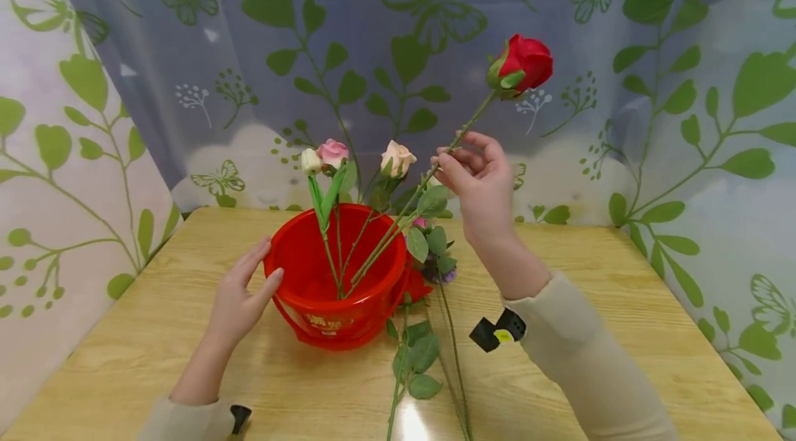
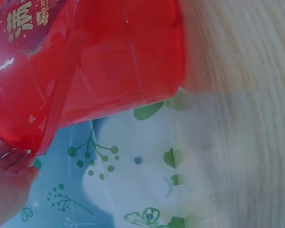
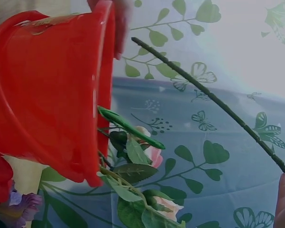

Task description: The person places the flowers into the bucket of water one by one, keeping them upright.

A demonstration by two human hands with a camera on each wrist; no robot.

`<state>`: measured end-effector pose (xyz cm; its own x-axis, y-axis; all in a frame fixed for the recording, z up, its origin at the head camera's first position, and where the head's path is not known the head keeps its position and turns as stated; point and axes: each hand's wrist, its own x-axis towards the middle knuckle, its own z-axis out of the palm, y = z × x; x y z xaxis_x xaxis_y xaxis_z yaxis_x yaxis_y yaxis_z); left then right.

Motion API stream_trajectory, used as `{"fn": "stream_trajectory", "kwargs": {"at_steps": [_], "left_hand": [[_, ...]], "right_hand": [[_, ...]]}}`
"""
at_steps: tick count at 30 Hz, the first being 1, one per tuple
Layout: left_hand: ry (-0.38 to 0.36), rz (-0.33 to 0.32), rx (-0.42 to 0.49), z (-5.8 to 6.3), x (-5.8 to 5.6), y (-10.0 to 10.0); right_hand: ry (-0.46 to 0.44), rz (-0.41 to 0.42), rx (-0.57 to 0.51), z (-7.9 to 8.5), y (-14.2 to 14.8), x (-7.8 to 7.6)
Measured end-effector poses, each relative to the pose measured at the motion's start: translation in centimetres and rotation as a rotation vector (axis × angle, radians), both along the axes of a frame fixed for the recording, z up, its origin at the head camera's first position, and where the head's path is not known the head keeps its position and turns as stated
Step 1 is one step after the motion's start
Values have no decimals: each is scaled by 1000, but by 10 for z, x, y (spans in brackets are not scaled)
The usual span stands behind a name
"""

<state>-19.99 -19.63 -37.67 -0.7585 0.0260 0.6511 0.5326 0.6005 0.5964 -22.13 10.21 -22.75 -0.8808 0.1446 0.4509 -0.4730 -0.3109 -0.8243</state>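
Observation:
A red plastic bucket stands on the table, holding a white tulip, a pink rose and a peach rose. At its left rim my left hand rests with extended fingers and thumb against the outside. Above and right of the bucket, my right hand pinches a long-stemmed red rose, bloom up and tilted right. Its stem slants down left and overlaps the bucket's mouth in the head view. From the right wrist, the bare lower stem shows outside, beyond the rim.
Right of the bucket, more flowers lie on the wooden table: red petals, a purple bloom, and leafy stems running toward the front edge. A leaf-and-butterfly patterned curtain hangs behind the table.

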Motion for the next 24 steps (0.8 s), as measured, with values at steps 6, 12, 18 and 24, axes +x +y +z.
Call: {"fn": "stream_trajectory", "kwargs": {"at_steps": [6,12,18,24], "left_hand": [[1,0,-19,2,0,2],[11,-22,-10,-3,-3,1],[-32,-18,29,8,7,9],[-56,-24,69,14,12,13]], "right_hand": [[3,16,91,-14,-11,-2],[-33,45,147,-30,-19,-5],[-64,66,240,-47,-27,-10],[-87,85,340,-58,-34,-10]]}}
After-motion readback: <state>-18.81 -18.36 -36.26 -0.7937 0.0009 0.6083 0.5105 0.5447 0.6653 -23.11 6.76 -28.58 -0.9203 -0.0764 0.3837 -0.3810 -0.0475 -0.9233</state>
